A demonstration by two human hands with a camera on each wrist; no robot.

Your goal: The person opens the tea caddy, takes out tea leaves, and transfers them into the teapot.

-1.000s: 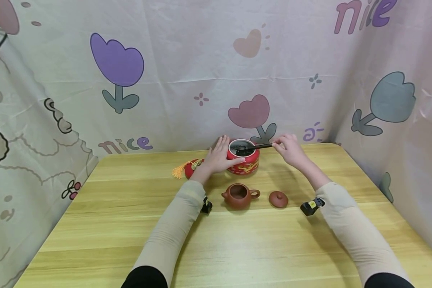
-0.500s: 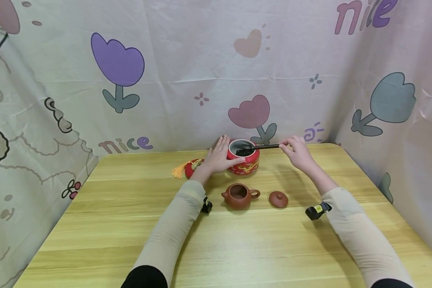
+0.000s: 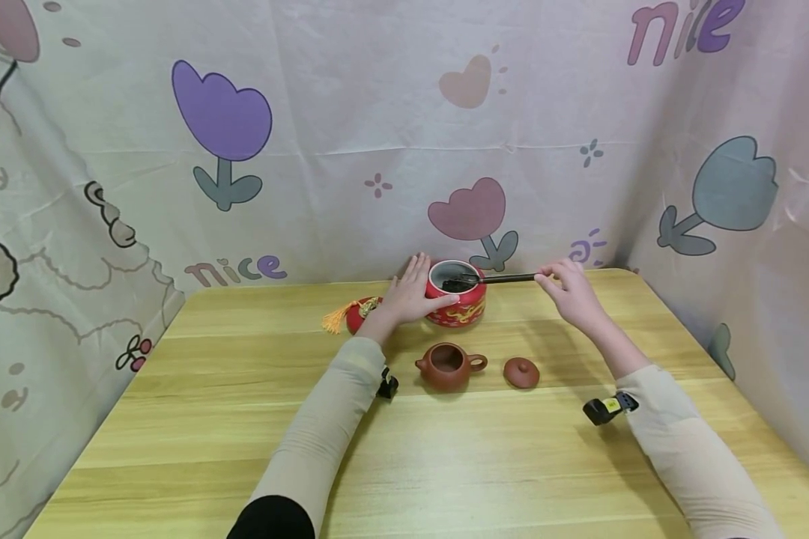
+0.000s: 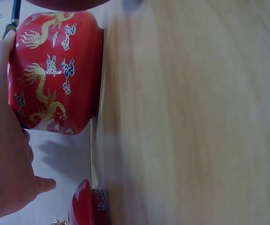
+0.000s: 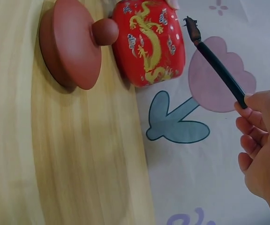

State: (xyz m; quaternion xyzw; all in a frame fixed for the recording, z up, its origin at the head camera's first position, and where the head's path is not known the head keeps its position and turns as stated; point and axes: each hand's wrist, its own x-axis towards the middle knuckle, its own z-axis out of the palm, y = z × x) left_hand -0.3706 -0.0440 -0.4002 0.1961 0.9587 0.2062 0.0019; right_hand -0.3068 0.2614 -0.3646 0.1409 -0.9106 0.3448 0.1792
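While the tasselled lid (image 3: 359,317) left of the red jar (image 3: 468,308) is partly hidden by the left hand (image 3: 407,299), whose extended fingers rest against the jar, the scoop (image 3: 508,278) over the jar's mouth bears a dark, indistinct load (image 3: 458,285); right of the jar, the right hand (image 3: 571,290) pinches the scoop.

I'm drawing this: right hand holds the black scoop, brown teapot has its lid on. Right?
Not quite: the brown teapot has its lid off, beside it on the table, in the head view. The right hand holds the black scoop.
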